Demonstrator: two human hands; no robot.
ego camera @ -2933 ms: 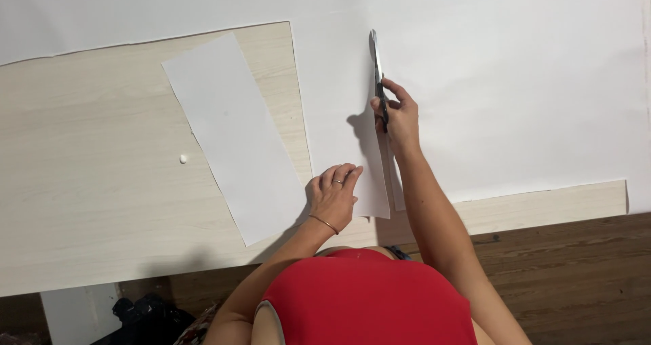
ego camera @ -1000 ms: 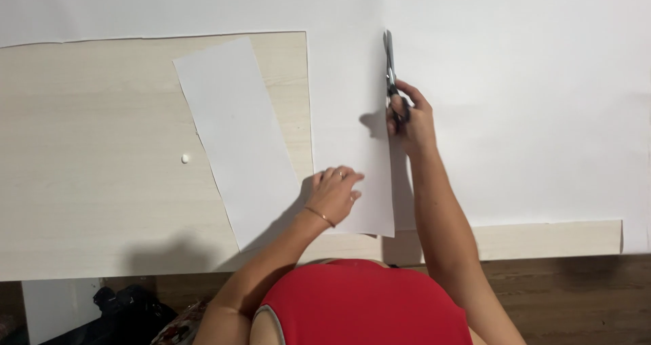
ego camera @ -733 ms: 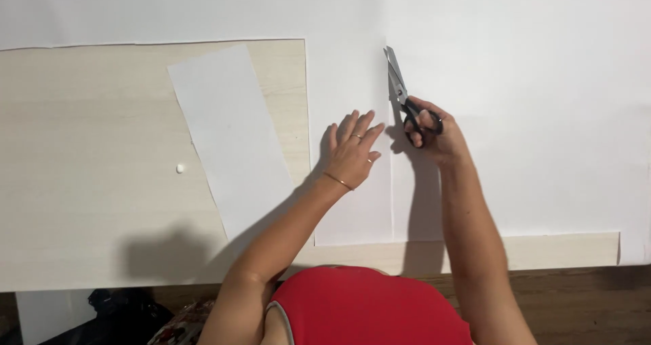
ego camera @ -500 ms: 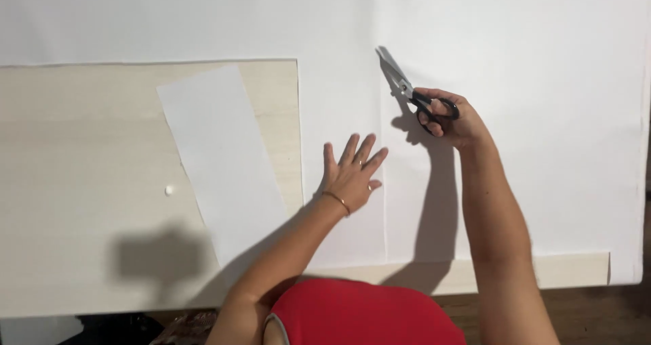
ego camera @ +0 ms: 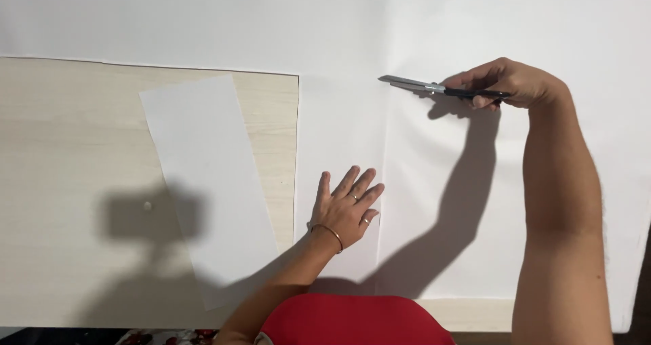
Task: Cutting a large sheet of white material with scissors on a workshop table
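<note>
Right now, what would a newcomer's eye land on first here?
The right hand at upper right, holding scissors sideways above the big white sheet, blades pointing left. Next, the left hand spread flat on the half-cut strip at centre. A loose paper strip lies slanted on the pale wooden table to the left.

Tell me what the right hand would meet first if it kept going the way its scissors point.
The right hand points its scissors leftward over the big white sheet. Only that sheet lies ahead; height above it is unclear.
</note>
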